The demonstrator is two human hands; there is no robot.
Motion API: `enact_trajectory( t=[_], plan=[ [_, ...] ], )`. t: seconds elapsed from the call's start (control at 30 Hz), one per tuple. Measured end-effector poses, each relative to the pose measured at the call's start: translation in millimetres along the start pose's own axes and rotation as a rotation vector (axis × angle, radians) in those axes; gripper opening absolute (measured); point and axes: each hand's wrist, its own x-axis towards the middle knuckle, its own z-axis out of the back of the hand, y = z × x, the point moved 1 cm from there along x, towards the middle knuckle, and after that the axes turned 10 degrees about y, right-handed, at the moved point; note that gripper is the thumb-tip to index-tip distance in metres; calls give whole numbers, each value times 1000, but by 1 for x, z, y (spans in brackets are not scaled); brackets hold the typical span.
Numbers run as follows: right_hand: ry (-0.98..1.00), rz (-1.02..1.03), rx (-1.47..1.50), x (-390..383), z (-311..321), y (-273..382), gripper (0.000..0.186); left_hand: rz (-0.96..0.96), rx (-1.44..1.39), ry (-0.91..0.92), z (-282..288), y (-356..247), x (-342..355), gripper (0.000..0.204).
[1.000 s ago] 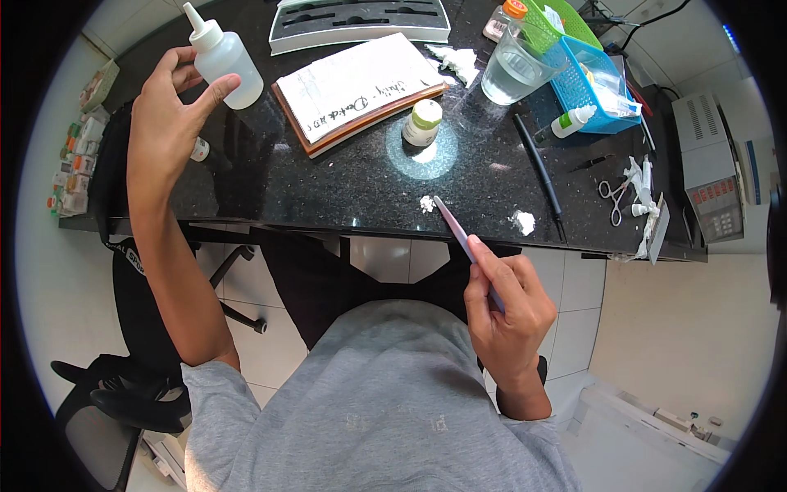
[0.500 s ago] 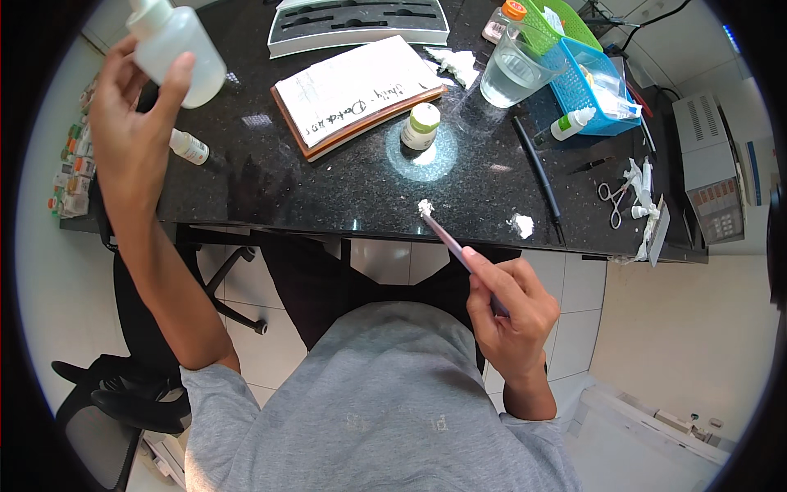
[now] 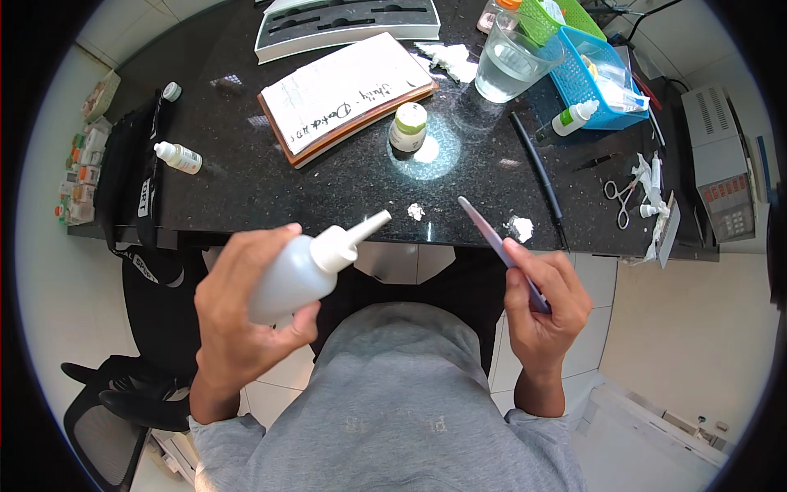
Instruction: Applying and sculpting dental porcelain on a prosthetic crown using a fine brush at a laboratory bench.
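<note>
My left hand [image 3: 234, 320] is wrapped round a translucent squeeze bottle [image 3: 291, 283], tilted so its white nozzle points up and right over the table's near edge. The nozzle tip is close to a small white clump of powder [image 3: 416, 212], apart from it. Between the thumb and fingers of my right hand [image 3: 551, 307] is a slim purplish spatula-like tool [image 3: 490, 232], its tip above the tabletop and off the powder. A second white powder heap [image 3: 520, 228] lies by the tool. Farther back stands a small jar [image 3: 408, 131] with a green-and-white lid, upright in a bright light patch.
A notepad [image 3: 344, 98] lies behind the jar. Toward the right are a glass of water [image 3: 508, 70], a blue basket [image 3: 602, 102], a dark pen [image 3: 537, 168], a green-labelled dropper bottle [image 3: 572, 119] and scissors [image 3: 620, 201]. Another dropper bottle [image 3: 179, 157] lies at left.
My left hand has brought the squeeze bottle from the far left down toward the middle and tipped it sideways. The tool in my right hand has lifted off the clump and moved right.
</note>
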Motion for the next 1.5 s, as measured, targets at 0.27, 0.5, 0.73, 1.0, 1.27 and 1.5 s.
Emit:
enact_trajectory(
  t=[0.27,0.5,0.73,1.0,1.27,1.5],
  plan=[
    [-28,-39,22,-8,8,-11,33,26,47,125,-7,-16,5,64],
    [-34,-28,56,-11,10,-16,34,58,101,174,-7,-22,11,59],
    [-41,-11,72,-13,13,-21,34,40,168,253,0,-30,17,60],
    [-37,-19,102,-12,12,-19,33,110,161,275,1,-35,18,59],
    [73,-66,155,-7,4,-7,30,137,71,182,-3,-27,13,59],
    [122,-72,3,7,-19,3,30,109,16,90,-7,-13,4,59]
  ],
)
